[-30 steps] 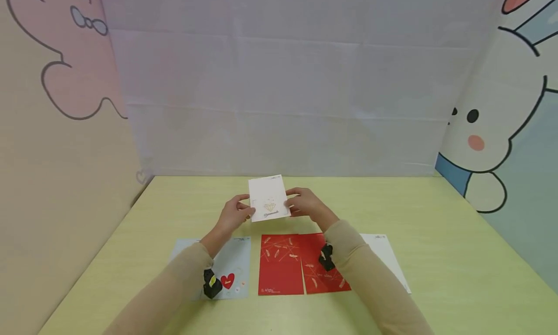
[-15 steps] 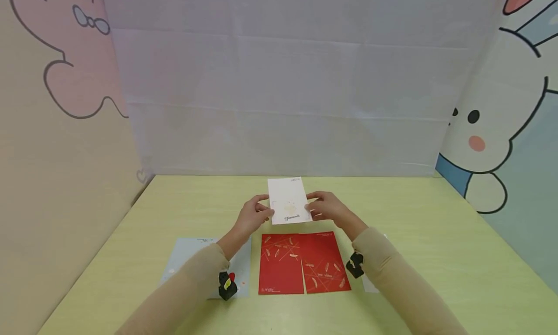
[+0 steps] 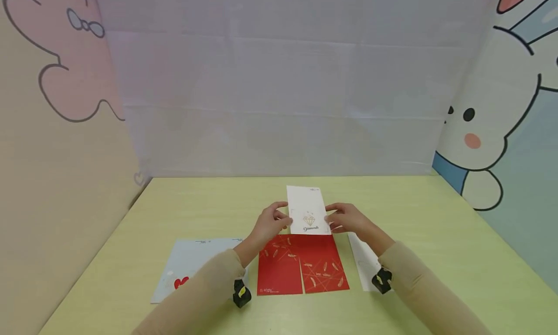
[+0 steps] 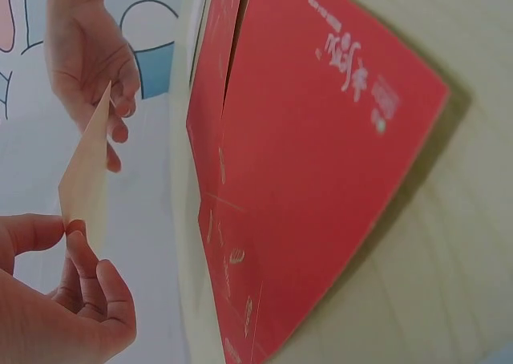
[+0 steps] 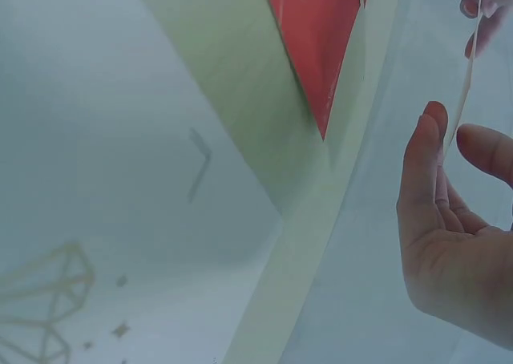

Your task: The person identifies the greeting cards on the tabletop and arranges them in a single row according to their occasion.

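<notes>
Holding a white card point(image 3: 308, 211) up between both hands, the person has it lifted clear of the desk point(image 3: 440, 238), just above the far edge of the red cards. The left hand point(image 3: 272, 223) pinches the card's left edge, thumb and curled fingers point(image 4: 76, 236) clamped on the lower corner, as the left wrist view shows it nearly edge-on. The right hand point(image 3: 346, 219) takes the right edge, and in the right wrist view its thumb point(image 5: 422, 163) and a fingertip close on the thin edge of the card. The card stands nearly upright, tilted a touch, printed side toward the person, with a small gold diamond figure and a line of script near its lower edge.

Below it, two red cards point(image 3: 302, 269) lie flat side by side on the desk, edges touching, gold marks scattered over them. To the left lies a pale blue card point(image 3: 196, 257) with a red heart point(image 3: 180, 282), partly under the left sleeve point(image 3: 205, 296). To the right, another white card point(image 3: 364, 262) lies flat, partly covered by the right sleeve point(image 3: 429, 296). A small black clip sits at each wrist. Behind the desk hangs a pale sheet, with cartoon figures on the walls either side.
</notes>
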Tool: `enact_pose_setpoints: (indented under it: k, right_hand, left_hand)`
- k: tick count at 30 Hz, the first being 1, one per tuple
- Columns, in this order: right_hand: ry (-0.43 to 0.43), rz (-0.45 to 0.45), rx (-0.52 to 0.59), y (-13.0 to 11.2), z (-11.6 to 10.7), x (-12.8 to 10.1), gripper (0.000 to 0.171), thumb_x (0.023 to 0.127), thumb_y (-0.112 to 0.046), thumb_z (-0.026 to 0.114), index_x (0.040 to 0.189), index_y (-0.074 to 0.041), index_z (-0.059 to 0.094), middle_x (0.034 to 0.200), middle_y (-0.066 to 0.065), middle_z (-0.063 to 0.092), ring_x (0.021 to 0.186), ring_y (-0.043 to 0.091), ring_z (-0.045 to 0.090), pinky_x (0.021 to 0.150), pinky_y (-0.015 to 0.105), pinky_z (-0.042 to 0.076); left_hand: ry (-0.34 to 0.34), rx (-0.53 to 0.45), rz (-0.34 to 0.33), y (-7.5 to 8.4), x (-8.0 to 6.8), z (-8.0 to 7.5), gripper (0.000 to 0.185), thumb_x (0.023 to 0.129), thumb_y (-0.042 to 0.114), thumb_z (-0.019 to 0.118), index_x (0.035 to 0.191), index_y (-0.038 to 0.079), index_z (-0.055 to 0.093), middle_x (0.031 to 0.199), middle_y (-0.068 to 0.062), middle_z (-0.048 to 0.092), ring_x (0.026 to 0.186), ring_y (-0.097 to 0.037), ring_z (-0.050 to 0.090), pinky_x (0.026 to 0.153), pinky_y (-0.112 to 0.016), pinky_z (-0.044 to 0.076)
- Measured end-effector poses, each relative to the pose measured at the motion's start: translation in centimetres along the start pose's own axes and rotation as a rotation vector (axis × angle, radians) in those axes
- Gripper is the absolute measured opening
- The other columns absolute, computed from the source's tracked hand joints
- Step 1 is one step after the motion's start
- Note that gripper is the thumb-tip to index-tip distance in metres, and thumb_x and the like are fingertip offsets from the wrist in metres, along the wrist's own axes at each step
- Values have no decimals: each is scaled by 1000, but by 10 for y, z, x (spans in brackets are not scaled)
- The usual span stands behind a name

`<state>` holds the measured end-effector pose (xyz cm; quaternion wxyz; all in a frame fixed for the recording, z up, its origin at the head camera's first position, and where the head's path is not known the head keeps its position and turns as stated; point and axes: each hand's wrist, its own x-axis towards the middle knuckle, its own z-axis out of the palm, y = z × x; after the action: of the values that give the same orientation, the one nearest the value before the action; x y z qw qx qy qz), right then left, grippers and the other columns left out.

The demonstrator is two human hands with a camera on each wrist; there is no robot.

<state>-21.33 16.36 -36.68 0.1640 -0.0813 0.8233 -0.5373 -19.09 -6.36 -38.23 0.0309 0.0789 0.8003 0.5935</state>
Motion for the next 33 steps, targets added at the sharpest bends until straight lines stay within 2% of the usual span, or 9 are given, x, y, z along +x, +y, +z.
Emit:
enact_pose_setpoints:
  k: [5, 9, 14, 21, 28, 33]
  right_hand:
    - [16, 6, -27, 9, -8, -9, 42, 86, -12, 55, 121, 8, 43, 96, 14, 57, 75, 22, 58, 72, 39, 48]
    - [34, 17, -53, 15, -15, -17, 41, 86, -12, 55, 120, 7, 44, 95, 13, 57, 74, 21, 57, 72, 39, 48]
    - [45, 26, -64, 22, -27, -27, 42, 86, -13, 54, 121, 8, 43, 97, 13, 57, 76, 21, 57, 74, 40, 48]
    - [57, 41, -57, 31, -46, -44, 45, 87, -14, 53, 123, 11, 40, 98, 14, 57, 81, 22, 57, 73, 37, 48]
    - [86, 62, -71, 41, -64, -60, 47, 89, -16, 51, 124, 12, 38, 99, 14, 56, 82, 22, 56, 73, 37, 48]
    - [90, 69, -83, 47, -76, -69, 50, 90, -18, 51, 126, 13, 34, 101, 15, 55, 85, 23, 56, 74, 37, 47]
  left_hand:
    - [-23, 1, 12, 3, -1, 12, 45, 83, 6, 60, 125, 1, 45, 76, -5, 59, 75, -29, 56, 56, -27, 43]
    - [-40, -18, 13, 8, -1, 24, 44, 83, 8, 60, 125, 3, 45, 76, -4, 60, 75, -30, 56, 51, -25, 38]
    - [-53, -55, 8, 13, 0, 42, 45, 82, 9, 61, 125, 4, 46, 77, -3, 59, 76, -30, 57, 55, -25, 39]
    - [-55, -24, 10, 22, 2, 70, 45, 80, 10, 64, 122, 6, 49, 75, 2, 60, 66, -11, 53, 58, -22, 42]
    - [-61, -32, -3, 27, 6, 97, 45, 79, 12, 66, 121, 11, 50, 74, 6, 59, 67, -9, 53, 60, -22, 44]
    - [-71, -40, -25, 31, 5, 112, 53, 78, 12, 68, 126, 12, 46, 72, 6, 58, 65, -9, 51, 58, -21, 44]
